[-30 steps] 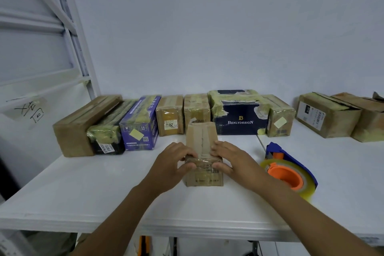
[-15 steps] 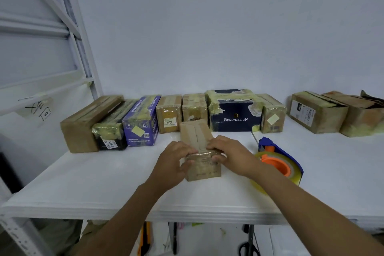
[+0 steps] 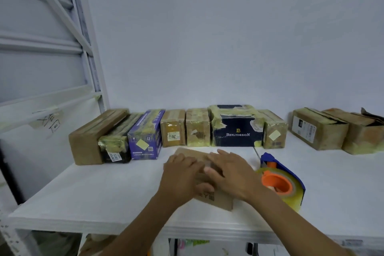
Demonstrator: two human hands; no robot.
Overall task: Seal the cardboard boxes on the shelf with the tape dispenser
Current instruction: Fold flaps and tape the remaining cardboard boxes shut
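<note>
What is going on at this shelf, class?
A person works at a white shelf. Both hands are on a small cardboard box: the right hand lies flat across its top, and the left hand is on its left side, too blurred to tell its grip. The tape dispenser lies untouched just right of the box. A row of taped boxes stands along the wall behind.

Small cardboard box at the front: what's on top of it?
The left hand and right hand rest on the box, covering most of its top; any tape there is hidden.
</note>
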